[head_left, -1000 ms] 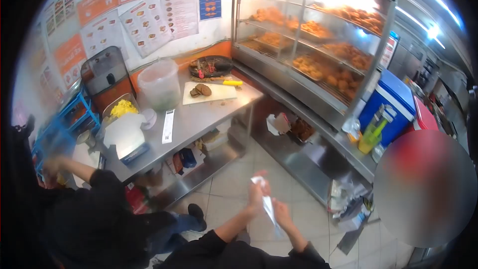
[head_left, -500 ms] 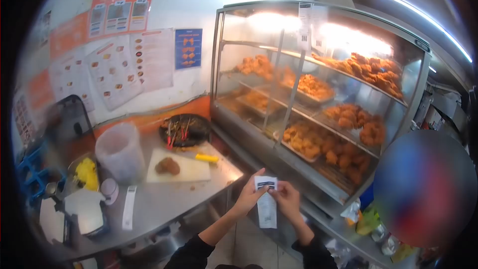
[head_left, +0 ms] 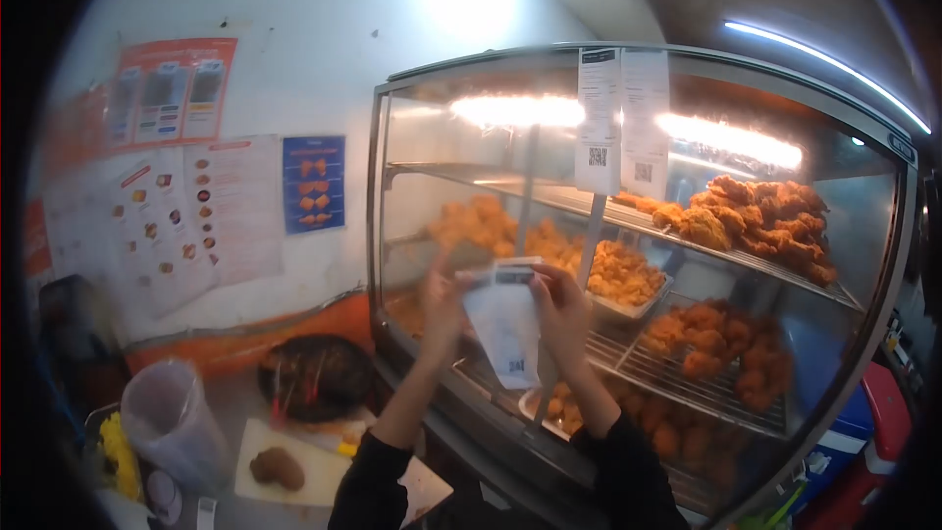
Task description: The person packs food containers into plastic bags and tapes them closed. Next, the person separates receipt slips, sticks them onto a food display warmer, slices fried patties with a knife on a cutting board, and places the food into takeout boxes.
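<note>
A white printed receipt (head_left: 508,339) with a QR code near its lower end hangs in front of the glass display case (head_left: 389,226). My right hand (head_left: 563,314) pinches its upper right edge. My left hand (head_left: 444,309), smeared by motion, is closed on its upper left edge. Above my hands, two more receipts, a left one (head_left: 598,128) and a right one (head_left: 645,123), hang on the case's front. Behind the glass, fried chicken pieces (head_left: 758,221) lie on the wire shelves and in trays.
Below left, a cutting board (head_left: 324,481) bears a brown piece of food (head_left: 279,469). Beside it are a dark round pan (head_left: 316,373) with utensils and a translucent bucket (head_left: 175,422). Posters (head_left: 314,185) cover the left wall. A red cooler (head_left: 888,412) stands at right.
Both hands have lifted the receipt from low over the counter's edge to the height of the case's middle shelves. The view has tilted up and come closer to the case.
</note>
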A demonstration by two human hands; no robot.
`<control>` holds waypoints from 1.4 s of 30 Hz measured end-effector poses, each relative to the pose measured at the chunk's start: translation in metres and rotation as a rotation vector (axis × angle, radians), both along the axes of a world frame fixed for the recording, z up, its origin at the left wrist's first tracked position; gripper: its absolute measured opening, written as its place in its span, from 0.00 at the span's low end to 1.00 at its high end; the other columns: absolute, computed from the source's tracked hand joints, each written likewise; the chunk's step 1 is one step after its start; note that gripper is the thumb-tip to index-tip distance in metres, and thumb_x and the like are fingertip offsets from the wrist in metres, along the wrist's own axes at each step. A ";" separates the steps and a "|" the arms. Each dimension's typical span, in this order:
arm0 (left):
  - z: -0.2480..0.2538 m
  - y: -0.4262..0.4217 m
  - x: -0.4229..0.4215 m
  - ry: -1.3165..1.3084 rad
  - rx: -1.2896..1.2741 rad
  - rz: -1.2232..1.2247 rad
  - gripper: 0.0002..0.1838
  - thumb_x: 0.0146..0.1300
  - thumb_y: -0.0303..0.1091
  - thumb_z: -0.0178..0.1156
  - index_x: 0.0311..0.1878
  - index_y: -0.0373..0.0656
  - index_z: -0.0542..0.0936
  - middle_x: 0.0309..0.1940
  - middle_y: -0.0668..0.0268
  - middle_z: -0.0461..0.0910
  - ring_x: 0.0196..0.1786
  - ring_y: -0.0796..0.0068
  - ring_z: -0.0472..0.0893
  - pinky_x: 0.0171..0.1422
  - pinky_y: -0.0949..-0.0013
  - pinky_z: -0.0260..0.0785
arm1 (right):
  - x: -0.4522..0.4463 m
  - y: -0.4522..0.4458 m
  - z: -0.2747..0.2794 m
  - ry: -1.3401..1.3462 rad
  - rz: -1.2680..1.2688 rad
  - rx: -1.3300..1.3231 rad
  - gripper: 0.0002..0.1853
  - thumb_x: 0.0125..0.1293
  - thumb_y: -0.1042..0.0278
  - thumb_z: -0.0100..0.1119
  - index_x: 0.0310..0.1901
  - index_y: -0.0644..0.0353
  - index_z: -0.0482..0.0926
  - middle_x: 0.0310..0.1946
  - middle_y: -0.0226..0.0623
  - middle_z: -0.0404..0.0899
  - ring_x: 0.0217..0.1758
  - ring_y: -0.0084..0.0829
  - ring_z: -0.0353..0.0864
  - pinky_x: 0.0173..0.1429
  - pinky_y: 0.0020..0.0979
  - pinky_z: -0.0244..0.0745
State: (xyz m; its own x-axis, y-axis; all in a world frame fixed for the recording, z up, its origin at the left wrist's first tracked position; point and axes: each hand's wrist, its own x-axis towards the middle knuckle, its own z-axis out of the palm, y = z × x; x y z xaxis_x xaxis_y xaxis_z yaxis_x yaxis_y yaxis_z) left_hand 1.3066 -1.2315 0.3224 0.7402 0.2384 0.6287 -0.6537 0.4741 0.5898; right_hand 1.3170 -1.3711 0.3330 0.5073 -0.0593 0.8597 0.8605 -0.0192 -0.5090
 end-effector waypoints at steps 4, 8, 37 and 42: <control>0.065 0.052 0.054 -0.191 0.224 0.500 0.16 0.58 0.33 0.53 0.50 0.39 0.70 0.35 0.67 0.73 0.37 0.81 0.73 0.40 0.78 0.67 | 0.027 0.032 0.064 -0.152 -0.058 -0.031 0.08 0.55 0.75 0.52 0.38 0.62 0.76 0.29 0.36 0.77 0.31 0.20 0.74 0.36 0.20 0.67; 0.171 0.090 0.125 -0.416 0.319 0.515 0.13 0.57 0.30 0.52 0.46 0.39 0.74 0.36 0.68 0.74 0.37 0.82 0.72 0.42 0.80 0.64 | 0.043 0.068 0.140 -0.272 -0.082 0.061 0.09 0.54 0.73 0.52 0.37 0.62 0.77 0.31 0.37 0.77 0.28 0.22 0.71 0.34 0.20 0.65; 0.286 0.056 0.203 -1.040 0.458 1.087 0.16 0.51 0.39 0.57 0.42 0.43 0.77 0.44 0.57 0.73 0.45 0.61 0.73 0.48 0.65 0.64 | 0.099 0.096 0.272 -0.535 -1.735 -0.575 0.06 0.48 0.68 0.53 0.28 0.58 0.77 0.31 0.38 0.74 0.42 0.34 0.69 0.43 0.33 0.64; 0.275 0.054 0.193 -0.982 0.487 0.917 0.14 0.52 0.36 0.57 0.42 0.41 0.76 0.40 0.59 0.75 0.37 0.68 0.77 0.42 0.69 0.68 | 0.103 0.089 0.266 -0.683 -1.695 -0.581 0.06 0.48 0.68 0.53 0.29 0.56 0.77 0.31 0.36 0.74 0.41 0.35 0.69 0.46 0.35 0.60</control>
